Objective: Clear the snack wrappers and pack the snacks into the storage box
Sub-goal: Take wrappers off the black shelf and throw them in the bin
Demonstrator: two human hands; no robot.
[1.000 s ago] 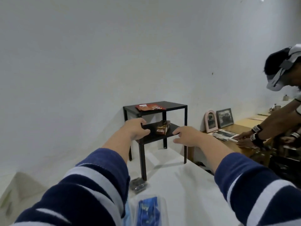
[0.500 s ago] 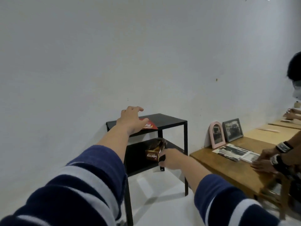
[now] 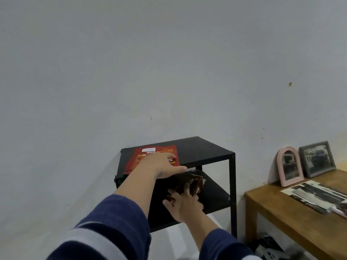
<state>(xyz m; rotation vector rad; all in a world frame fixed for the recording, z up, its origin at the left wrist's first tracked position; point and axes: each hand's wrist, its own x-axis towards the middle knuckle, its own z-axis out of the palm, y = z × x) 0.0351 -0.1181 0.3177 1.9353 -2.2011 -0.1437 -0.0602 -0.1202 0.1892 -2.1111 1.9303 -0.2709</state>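
A flat red snack wrapper (image 3: 139, 157) lies on the top of a black two-tier metal rack (image 3: 206, 151). My left hand (image 3: 161, 166) rests palm down on the wrapper's near right part, fingers spread. Under the top shelf, my right hand (image 3: 185, 205) grips a brown snack box (image 3: 191, 183), held tilted above the lower shelf. The box's lower left end is hidden behind my fingers.
A low wooden table (image 3: 272, 205) stands right of the rack, with a pink arched frame (image 3: 289, 168), a grey picture frame (image 3: 317, 158) and loose photos (image 3: 319, 196). A plain wall is behind. Dark items (image 3: 268, 244) lie on the floor under the table.
My left hand has come down from the rack's top edge onto the red wrapper. My right hand has lifted and tilted the brown box. The view has moved closer; the other person is out of view.
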